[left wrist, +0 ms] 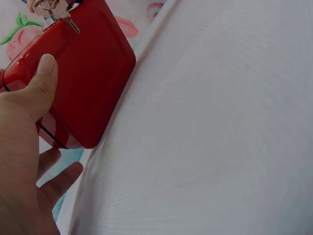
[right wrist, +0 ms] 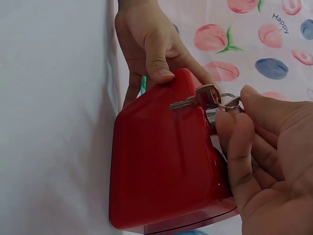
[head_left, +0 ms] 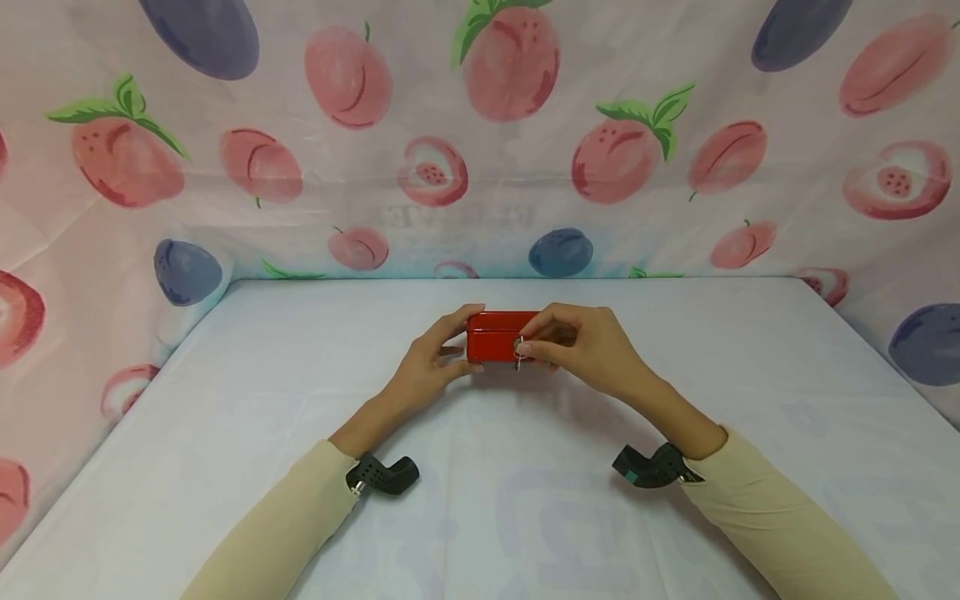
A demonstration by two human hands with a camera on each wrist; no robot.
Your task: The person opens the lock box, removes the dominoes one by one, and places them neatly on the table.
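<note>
Sleeves: with the red box as the clock's centre and twelve pointing away from the person, the pale left sleeve (head_left: 273, 521) comes in from eight o'clock, the right sleeve (head_left: 780, 512) from four.
Wrist devices: a black curved left device (head_left: 384, 475) sits between seven and eight, a matching right device (head_left: 651, 467) at four, each by its cuff.
Left hand (head_left: 427, 362): at nine o'clock, gripping the box's end, thumb on a broad face (two fingers spread beyond the edge).
Right hand (head_left: 592, 346): at three o'clock, thumb and forefinger pinching a key (right wrist: 234, 103) just beside the lock; the fingers hide how far in it sits.
Spare key (right wrist: 195, 100): dangling from the key ring (right wrist: 228, 108) over a broad face of the box.
Lock (left wrist: 48, 22): silvery, on the near side, about six o'clock.
Red box (head_left: 491, 345): near the middle of the head view, between the hands, lid closed; I cannot tell whether it touches the cloth.
White cloth (head_left: 480, 450): spread beneath everything, out to every hour.
Backdrop (head_left: 300, 225): at twelve, pink, printed with peaches and dark blue fruit.
</note>
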